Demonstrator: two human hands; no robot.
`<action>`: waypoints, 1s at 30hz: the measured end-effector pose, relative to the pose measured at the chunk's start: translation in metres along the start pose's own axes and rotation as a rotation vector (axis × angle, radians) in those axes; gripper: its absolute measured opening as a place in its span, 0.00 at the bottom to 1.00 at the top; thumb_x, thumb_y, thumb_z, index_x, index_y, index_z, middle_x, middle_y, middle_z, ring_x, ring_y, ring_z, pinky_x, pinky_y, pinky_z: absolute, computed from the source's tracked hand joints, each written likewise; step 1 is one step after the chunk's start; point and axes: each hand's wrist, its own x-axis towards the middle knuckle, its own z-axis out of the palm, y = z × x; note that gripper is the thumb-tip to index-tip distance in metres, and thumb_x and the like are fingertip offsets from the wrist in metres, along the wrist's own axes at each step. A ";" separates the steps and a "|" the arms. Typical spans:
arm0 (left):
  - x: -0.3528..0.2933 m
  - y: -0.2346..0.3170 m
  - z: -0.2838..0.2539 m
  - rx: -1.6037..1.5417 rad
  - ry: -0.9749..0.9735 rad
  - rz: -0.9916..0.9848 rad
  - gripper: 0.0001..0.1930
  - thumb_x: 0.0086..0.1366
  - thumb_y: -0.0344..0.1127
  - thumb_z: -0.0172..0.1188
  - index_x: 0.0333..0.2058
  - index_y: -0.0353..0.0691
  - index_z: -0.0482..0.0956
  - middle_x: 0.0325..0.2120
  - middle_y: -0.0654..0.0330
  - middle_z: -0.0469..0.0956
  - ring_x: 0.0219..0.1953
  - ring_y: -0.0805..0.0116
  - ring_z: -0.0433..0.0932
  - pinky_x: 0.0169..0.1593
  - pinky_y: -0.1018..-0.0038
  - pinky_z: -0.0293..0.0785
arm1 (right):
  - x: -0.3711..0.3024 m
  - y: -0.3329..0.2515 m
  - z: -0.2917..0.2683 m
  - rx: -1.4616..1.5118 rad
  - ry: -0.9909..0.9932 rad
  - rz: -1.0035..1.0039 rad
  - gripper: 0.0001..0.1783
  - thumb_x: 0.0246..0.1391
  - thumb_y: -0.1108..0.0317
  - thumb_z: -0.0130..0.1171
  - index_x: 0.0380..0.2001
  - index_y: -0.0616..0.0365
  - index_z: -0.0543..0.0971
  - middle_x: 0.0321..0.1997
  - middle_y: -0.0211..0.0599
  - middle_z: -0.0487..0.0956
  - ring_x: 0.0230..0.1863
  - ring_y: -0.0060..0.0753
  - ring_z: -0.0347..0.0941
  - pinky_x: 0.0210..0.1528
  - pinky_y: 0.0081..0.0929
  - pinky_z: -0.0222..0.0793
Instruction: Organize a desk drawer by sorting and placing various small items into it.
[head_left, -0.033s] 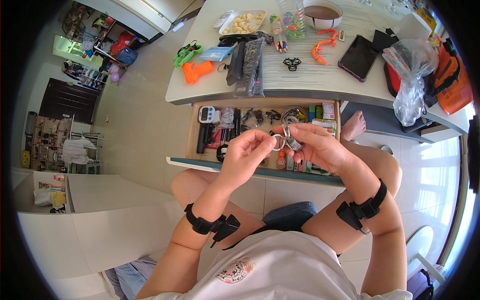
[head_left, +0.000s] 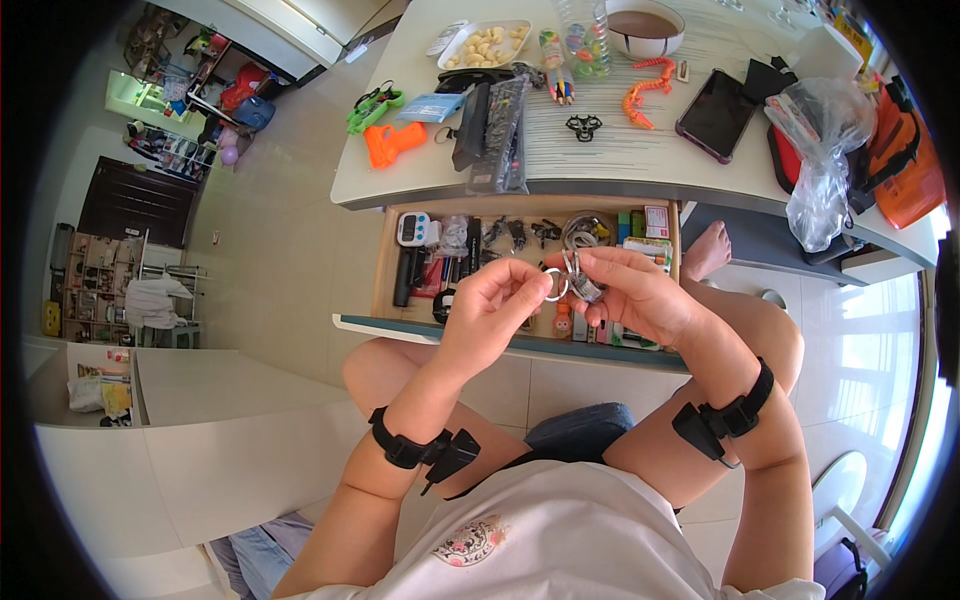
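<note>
- Silvery ring (head_left: 556, 285) is hanging above the drawer (head_left: 390, 329), the left hand (head_left: 498, 308) pinching it between thumb and fingers.
- Right hand (head_left: 640, 292) is clamping a metal bunch (head_left: 586, 287) above the drawer, just beside the ring.
- White gadget (head_left: 413, 229) is lying in the drawer's far left corner.
- Phone (head_left: 718, 115) is resting beyond the drawer, rightward.

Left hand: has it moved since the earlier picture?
No, no visible shift: the left hand keeps the same place against the drawer front, pinching the metal ring.
</note>
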 end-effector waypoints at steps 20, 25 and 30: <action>-0.003 0.002 -0.006 -0.048 0.023 0.114 0.07 0.60 0.31 0.53 0.34 0.33 0.71 0.33 0.60 0.74 0.34 0.79 0.71 0.40 0.82 0.68 | -0.002 0.005 0.007 -0.177 -0.002 0.019 0.23 0.57 0.56 0.45 0.50 0.61 0.62 0.44 0.38 0.71 0.43 0.28 0.72 0.42 0.21 0.71; -0.001 0.002 -0.003 -0.053 0.060 0.124 0.07 0.61 0.31 0.52 0.34 0.33 0.70 0.35 0.59 0.73 0.36 0.77 0.71 0.41 0.81 0.68 | -0.002 0.004 0.007 -0.173 -0.014 0.015 0.24 0.59 0.53 0.40 0.51 0.60 0.62 0.46 0.39 0.70 0.43 0.25 0.72 0.41 0.16 0.71; -0.002 0.000 -0.012 0.002 0.030 0.063 0.08 0.62 0.34 0.50 0.34 0.35 0.70 0.38 0.58 0.74 0.37 0.77 0.72 0.40 0.80 0.69 | 0.001 0.003 0.005 0.033 -0.054 0.024 0.21 0.60 0.61 0.40 0.51 0.65 0.60 0.48 0.43 0.69 0.47 0.37 0.70 0.49 0.28 0.68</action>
